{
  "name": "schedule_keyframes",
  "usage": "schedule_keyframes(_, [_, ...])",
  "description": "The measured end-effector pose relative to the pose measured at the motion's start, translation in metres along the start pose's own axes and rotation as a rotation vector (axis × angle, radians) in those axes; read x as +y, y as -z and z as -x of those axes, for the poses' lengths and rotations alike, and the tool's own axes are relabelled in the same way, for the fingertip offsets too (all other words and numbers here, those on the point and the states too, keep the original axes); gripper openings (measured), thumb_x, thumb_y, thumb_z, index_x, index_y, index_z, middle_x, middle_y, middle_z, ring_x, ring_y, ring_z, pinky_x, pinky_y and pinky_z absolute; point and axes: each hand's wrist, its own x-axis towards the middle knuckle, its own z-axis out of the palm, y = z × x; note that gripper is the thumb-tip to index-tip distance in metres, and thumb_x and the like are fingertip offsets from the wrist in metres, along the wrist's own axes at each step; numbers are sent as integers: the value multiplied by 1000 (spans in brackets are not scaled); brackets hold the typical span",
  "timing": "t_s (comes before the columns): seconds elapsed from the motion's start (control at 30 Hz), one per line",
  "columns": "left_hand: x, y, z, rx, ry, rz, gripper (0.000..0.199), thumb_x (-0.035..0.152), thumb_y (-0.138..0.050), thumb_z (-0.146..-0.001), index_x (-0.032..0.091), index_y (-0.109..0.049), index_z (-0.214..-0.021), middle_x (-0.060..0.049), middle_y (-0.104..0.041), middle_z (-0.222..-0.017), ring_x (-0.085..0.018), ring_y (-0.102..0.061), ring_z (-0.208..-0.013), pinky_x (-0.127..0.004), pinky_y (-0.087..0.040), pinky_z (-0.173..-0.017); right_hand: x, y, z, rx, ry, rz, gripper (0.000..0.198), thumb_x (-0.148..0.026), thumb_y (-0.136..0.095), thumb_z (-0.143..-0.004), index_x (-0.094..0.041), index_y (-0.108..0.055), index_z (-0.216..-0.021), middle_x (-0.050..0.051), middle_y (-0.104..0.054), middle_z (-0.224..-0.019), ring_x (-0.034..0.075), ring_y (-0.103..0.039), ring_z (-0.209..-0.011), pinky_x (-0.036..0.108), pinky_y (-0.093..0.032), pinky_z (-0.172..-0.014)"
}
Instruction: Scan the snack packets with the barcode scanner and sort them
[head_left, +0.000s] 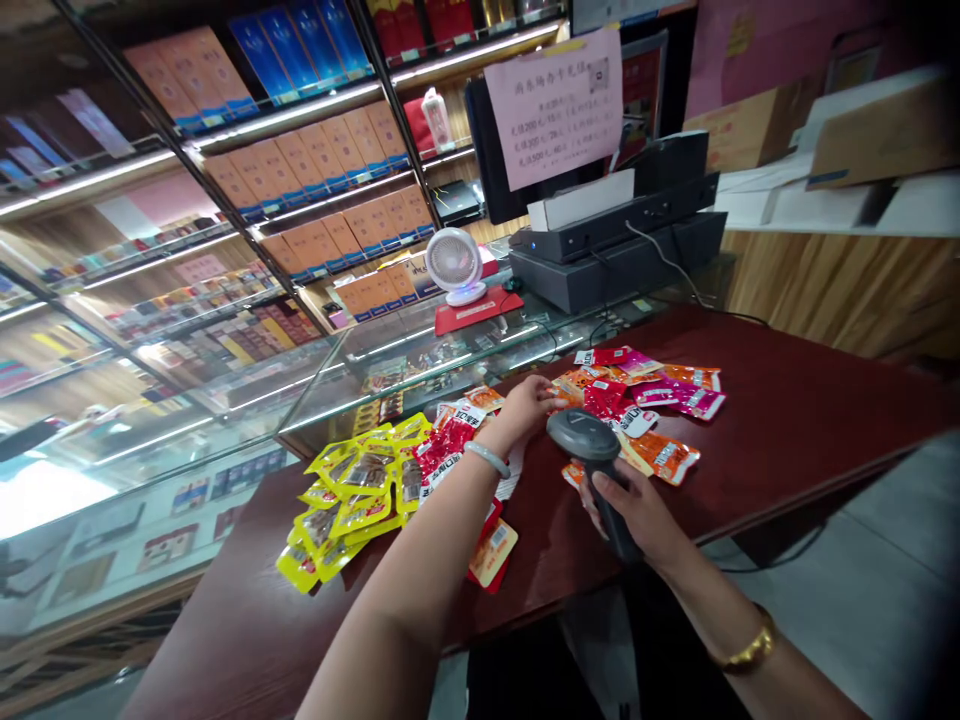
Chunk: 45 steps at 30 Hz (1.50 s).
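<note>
My right hand (637,510) is wrapped round the handle of a dark grey barcode scanner (583,436), its head raised over the table. Just left of the scanner, my left hand (529,402) has its fingers closed at the edge of an orange snack packet (570,392); the scanner head hides part of this packet. Red, orange and purple packets (682,398) lie heaped beyond the scanner. Nearer my left forearm are red-and-white packets (448,448), with a pile of yellow packets (360,490) farther left. A cream-and-red packet (495,552) lies below my left wrist.
The dark red table (787,400) meets a glass display counter (420,345). On the counter stand a small white fan (454,262), a monitor with a pink paper notice (555,105) and a black cash drawer (622,260) with trailing cables. Stocked shelves (300,170) rise behind.
</note>
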Motion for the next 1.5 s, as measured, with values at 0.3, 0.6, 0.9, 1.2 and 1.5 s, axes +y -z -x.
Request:
schedule_keyframes(0.3, [-47, 75, -13, 98, 431, -877, 57, 62, -57, -83, 13, -67, -110, -23, -69, -114, -35, -64, -113, -42, -49, -92, 0, -1, -3, -34, -14, -30, 39, -52, -76, -78, -20, -54, -82, -5, -56, -62, 6, -50, -43, 17, -41, -37])
schedule_keyframes(0.6, [-62, 70, -24, -10, 362, -871, 74, 53, -78, -67, 21, -55, -129, -18, -61, -132, -34, -52, -127, -40, -40, -103, 0, 1, -16, -11, -67, -52, 44, -53, -72, -81, -18, -58, -104, -6, -56, -59, 7, -47, -41, 16, -39, -33])
schedule_keyframes(0.9, [-29, 76, -18, 193, 116, -497, 54, 33, -76, -75, 19, -51, -121, -11, -69, -111, -24, -66, -100, -29, -47, -80, -4, -10, -9, 18, 31, 101, 40, -55, -71, -80, -20, -53, -90, -7, -57, -59, 7, -47, -40, 18, -39, -35])
schedule_keyframes(1.2, [-1, 78, 16, 301, 13, -136, 43, 23, -74, -73, 19, -54, -111, -3, -68, -93, -17, -65, -77, -24, -46, -66, -4, -17, -10, -16, 32, 174, 39, -55, -68, -81, -22, -48, -80, -9, -54, -55, 7, -48, -37, 17, -38, -35])
schedule_keyframes(1.5, [18, 38, 11, 144, 162, 168, 69, 34, -78, -76, 14, -45, -134, -14, -68, -114, -22, -67, -97, -31, -52, -83, -10, -11, 9, 13, 43, 251, 38, -55, -69, -82, -21, -51, -80, -6, -57, -58, 9, -50, -42, 20, -41, -40])
